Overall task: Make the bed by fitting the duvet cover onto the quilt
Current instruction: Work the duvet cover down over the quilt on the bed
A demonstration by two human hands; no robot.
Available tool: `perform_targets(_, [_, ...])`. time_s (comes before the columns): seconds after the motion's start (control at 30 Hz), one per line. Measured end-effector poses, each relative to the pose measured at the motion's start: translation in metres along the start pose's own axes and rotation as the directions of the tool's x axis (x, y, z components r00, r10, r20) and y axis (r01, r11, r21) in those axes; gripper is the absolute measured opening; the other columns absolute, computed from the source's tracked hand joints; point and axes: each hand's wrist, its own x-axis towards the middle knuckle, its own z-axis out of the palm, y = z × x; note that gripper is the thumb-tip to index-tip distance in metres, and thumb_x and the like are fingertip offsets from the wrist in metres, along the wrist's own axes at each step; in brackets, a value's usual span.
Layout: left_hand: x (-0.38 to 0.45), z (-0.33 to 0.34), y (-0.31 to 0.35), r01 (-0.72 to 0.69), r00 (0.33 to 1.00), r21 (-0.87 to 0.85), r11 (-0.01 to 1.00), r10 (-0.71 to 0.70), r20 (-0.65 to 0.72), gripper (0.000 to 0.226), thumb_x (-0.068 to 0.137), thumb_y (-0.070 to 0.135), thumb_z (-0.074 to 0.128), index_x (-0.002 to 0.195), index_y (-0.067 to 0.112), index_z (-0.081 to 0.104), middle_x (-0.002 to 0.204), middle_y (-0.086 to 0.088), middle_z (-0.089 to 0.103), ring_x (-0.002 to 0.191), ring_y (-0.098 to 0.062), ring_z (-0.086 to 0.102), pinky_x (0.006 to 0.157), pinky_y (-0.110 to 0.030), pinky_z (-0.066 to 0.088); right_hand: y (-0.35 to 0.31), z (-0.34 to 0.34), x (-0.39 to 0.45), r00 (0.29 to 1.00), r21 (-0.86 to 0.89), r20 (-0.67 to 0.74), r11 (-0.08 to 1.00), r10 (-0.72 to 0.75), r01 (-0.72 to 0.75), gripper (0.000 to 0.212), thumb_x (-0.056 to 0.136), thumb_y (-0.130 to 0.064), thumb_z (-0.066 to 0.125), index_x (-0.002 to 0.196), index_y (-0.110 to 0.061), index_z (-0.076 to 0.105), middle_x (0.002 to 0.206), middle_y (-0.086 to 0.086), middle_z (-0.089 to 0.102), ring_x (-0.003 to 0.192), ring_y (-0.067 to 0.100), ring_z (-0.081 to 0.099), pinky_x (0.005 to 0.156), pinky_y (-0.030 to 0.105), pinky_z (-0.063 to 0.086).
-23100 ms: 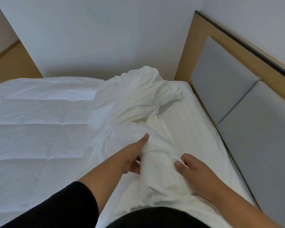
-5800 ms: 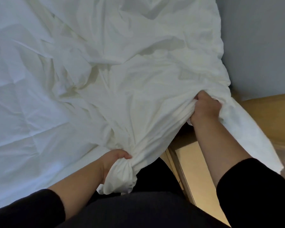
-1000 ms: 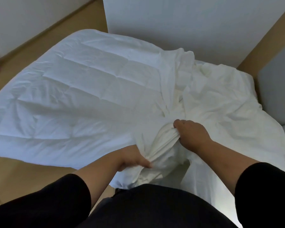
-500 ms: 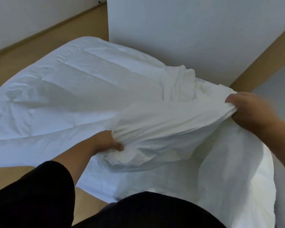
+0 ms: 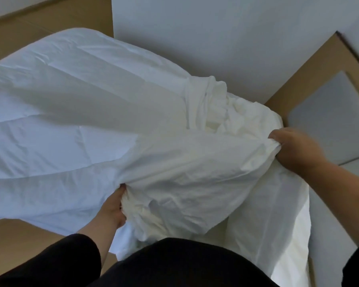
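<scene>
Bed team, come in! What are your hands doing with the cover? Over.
Left hand and right hand both grip the duvet cover, stretched between them. Quilt partly uncovered. Nothing blocking.

one head cam, looks fwd & down, close over both hands at bed (image 5: 50, 121) edge

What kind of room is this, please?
Most likely a bedroom, perhaps in a hotel: a white quilt is spread out, a padded headboard stands against the wall, and both hands grip a duvet cover.

Bedroom: padded headboard (image 5: 327, 112), white quilt (image 5: 71, 104).
</scene>
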Motion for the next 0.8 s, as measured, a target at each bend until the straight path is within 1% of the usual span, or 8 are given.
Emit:
perform_targets(0.13, [-0.003, 0.002, 0.039, -0.163, 0.983, -0.147, 0.976, 0.174, 0.064, 0.027, 0.094, 0.029, 0.064, 0.108, 0.009, 0.077, 0.097, -0.013, 0.077, 0.083, -0.029, 0.076, 0.064, -0.042, 0.063, 0.024, 0.021, -0.004, 0.987, -0.01, 0.159, 1.0, 0.03, -0.029, 0.026, 0.083, -0.01, 0.059, 0.103, -0.024, 0.067, 0.106, 0.004, 0.068, 0.101, 0.035, 0.063, 0.083, 0.04, 0.051])
perform_targets(0.3, [-0.061, -0.009, 0.085, -0.233, 0.915, 0.12, 0.965, 0.176, 0.362, 0.074, 0.017, 0.033, 0.1, 0.083, 0.008, 0.081, 0.083, -0.017, 0.075, 0.072, -0.034, 0.074, 0.062, -0.043, 0.062, 0.022, 0.049, -0.009, 0.938, -0.162, 0.286, 0.975, 0.194, -0.152, 0.041, 0.094, -0.022, 0.049, 0.135, -0.025, 0.049, 0.132, 0.005, 0.061, 0.116, 0.031, 0.059, 0.093, 0.039, 0.044])
perform_targets(0.37, [-0.078, -0.004, 0.086, -0.216, 0.917, 0.141, 0.966, 0.151, 0.369, 0.062, 0.021, 0.033, 0.098, 0.076, 0.009, 0.081, 0.081, -0.016, 0.074, 0.072, -0.034, 0.073, 0.065, -0.041, 0.061, -0.012, 0.064, -0.014, 0.967, -0.04, 0.212, 0.99, 0.138, -0.132, 0.058, 0.09, -0.023, 0.057, 0.145, -0.022, 0.04, 0.138, 0.009, 0.056, 0.12, 0.033, 0.057, 0.1, 0.044, 0.043])
perform_targets(0.43, [-0.086, 0.007, 0.082, -0.219, 0.932, 0.107, 0.97, 0.175, 0.316, 0.042, 0.048, 0.035, 0.089, 0.079, 0.008, 0.08, 0.083, -0.016, 0.073, 0.073, -0.034, 0.072, 0.072, -0.041, 0.058, -0.067, 0.079, -0.029, 0.983, 0.138, 0.123, 0.983, -0.14, 0.123, 0.075, 0.081, -0.022, 0.06, 0.15, -0.024, 0.033, 0.147, 0.007, 0.049, 0.132, 0.03, 0.05, 0.113, 0.049, 0.034])
perform_targets(0.5, [-0.089, 0.019, 0.075, -0.193, 0.955, 0.033, 0.981, 0.18, 0.235, 0.033, 0.069, 0.032, 0.069, 0.087, 0.006, 0.078, 0.087, -0.017, 0.071, 0.074, -0.035, 0.071, 0.078, -0.042, 0.052, -0.126, 0.097, -0.054, 0.894, 0.202, 0.012, 0.877, -0.447, 0.436, 0.081, 0.076, -0.037, 0.053, 0.151, -0.026, 0.026, 0.152, 0.006, 0.046, 0.139, 0.026, 0.043, 0.119, 0.051, 0.023])
perform_targets(0.6, [-0.093, 0.03, 0.068, -0.161, 0.973, -0.075, 0.984, 0.171, 0.156, 0.031, 0.082, 0.026, 0.058, 0.084, 0.003, 0.079, 0.088, -0.017, 0.073, 0.074, -0.034, 0.073, 0.082, -0.043, 0.05, -0.187, 0.118, -0.073, 0.754, 0.209, 0.276, 0.803, -0.596, 0.558, 0.103, 0.078, -0.071, 0.041, 0.157, -0.027, -0.009, 0.167, 0.005, 0.014, 0.154, 0.023, 0.013, 0.124, 0.051, 0.001])
perform_targets(0.67, [-0.094, 0.031, 0.071, -0.139, 0.979, -0.119, 0.983, 0.155, 0.132, 0.035, 0.089, 0.026, 0.054, 0.083, 0.002, 0.079, 0.09, -0.017, 0.074, 0.075, -0.034, 0.073, 0.083, -0.043, 0.05, -0.205, 0.13, -0.068, 0.778, 0.149, 0.322, 0.841, -0.539, 0.521, 0.104, 0.084, -0.069, 0.044, 0.154, -0.027, -0.021, 0.166, 0.008, 0.013, 0.153, 0.027, 0.015, 0.125, 0.051, 0.001])
perform_targets(0.8, [-0.091, 0.013, 0.085, -0.118, 0.991, 0.065, 0.991, 0.113, 0.077, 0.039, 0.086, 0.032, 0.065, 0.116, 0.008, 0.073, 0.114, -0.019, 0.072, 0.099, -0.038, 0.07, 0.09, -0.045, 0.054, -0.215, 0.121, -0.021, 0.901, 0.261, 0.223, 0.914, -0.371, 0.312, 0.049, 0.09, -0.023, 0.054, 0.136, -0.022, 0.038, 0.124, 0.004, 0.06, 0.11, 0.028, 0.059, 0.092, 0.038, 0.046])
